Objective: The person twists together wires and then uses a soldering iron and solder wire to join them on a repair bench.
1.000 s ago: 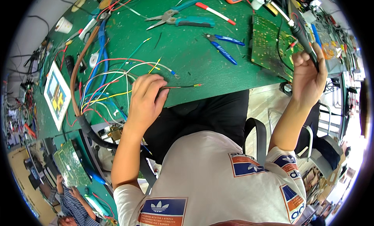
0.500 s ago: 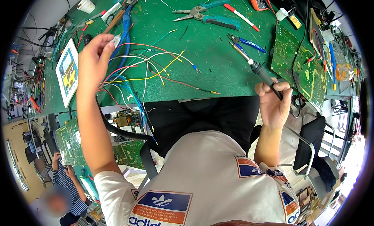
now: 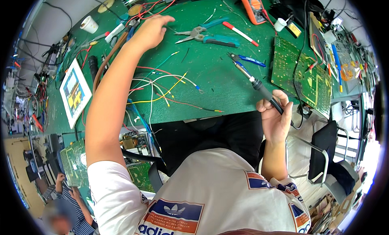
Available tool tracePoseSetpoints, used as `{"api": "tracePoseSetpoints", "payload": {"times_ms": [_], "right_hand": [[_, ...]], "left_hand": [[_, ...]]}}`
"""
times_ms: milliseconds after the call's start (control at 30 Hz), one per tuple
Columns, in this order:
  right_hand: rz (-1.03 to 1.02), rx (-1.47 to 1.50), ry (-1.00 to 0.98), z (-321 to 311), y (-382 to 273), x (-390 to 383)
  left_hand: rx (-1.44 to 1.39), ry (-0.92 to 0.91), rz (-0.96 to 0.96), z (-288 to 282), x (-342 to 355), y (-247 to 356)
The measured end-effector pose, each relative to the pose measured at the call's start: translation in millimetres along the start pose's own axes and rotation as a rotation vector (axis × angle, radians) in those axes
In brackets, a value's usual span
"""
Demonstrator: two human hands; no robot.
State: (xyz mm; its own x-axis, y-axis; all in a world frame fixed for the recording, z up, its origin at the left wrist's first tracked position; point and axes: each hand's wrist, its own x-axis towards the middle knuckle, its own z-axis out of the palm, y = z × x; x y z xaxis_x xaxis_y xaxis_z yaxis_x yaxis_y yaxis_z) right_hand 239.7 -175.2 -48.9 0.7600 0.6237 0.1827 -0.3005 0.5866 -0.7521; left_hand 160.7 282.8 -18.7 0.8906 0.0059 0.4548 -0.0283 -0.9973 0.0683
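My right hand grips a soldering iron by its black handle. The metal tip points up and left, beside the blue-handled flush cutters. Toward the far side of the bench, my left hand reaches out with fingers stretched and apart; nothing shows between them. Close to its right lie large pliers with teal and black handles. Below the left hand, loose wires in red, white, yellow and green spread over the green bench; my left forearm covers part of the bundle.
A green circuit board lies at the right, with the iron's black cord across it. Behind are an orange multimeter and a red-and-white marker. A white-framed picture card and paper cup stand left. Another person is at lower left.
My left hand has moved away and to the right, and the small whitish thing at its fingertips no longer shows. The right hand still holds the soldering iron; the whole view has shifted slightly.
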Motion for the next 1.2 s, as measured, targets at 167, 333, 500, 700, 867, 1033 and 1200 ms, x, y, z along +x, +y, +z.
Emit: {"api": "tracePoseSetpoints", "payload": {"times_ms": [167,333,500,700,867,1033,1200], "right_hand": [[-0.038,-0.046,0.020,-10,-11,-6],[-0.069,-0.013,0.008,-19,-8,-6],[-0.165,-0.079,-0.023,-16,-15,5],[-0.379,-0.231,-0.068,-17,-40,36],[-0.471,-0.263,-0.082,-21,-63,45],[-0.460,-0.419,-0.141,-3,-57,50],[-0.416,-0.621,-0.201,19,-39,48]], "left_hand": [[0.091,-0.396,-0.061,11,22,2],[0.261,-0.277,-0.179,-15,5,-29],[0.046,-0.055,-0.105,-58,4,11],[0.180,0.002,0.160,-70,5,80],[0.048,-0.035,0.269,-59,9,135],[-0.188,-0.075,0.280,-52,4,175],[-0.388,-0.134,0.224,-50,0,199]]}}
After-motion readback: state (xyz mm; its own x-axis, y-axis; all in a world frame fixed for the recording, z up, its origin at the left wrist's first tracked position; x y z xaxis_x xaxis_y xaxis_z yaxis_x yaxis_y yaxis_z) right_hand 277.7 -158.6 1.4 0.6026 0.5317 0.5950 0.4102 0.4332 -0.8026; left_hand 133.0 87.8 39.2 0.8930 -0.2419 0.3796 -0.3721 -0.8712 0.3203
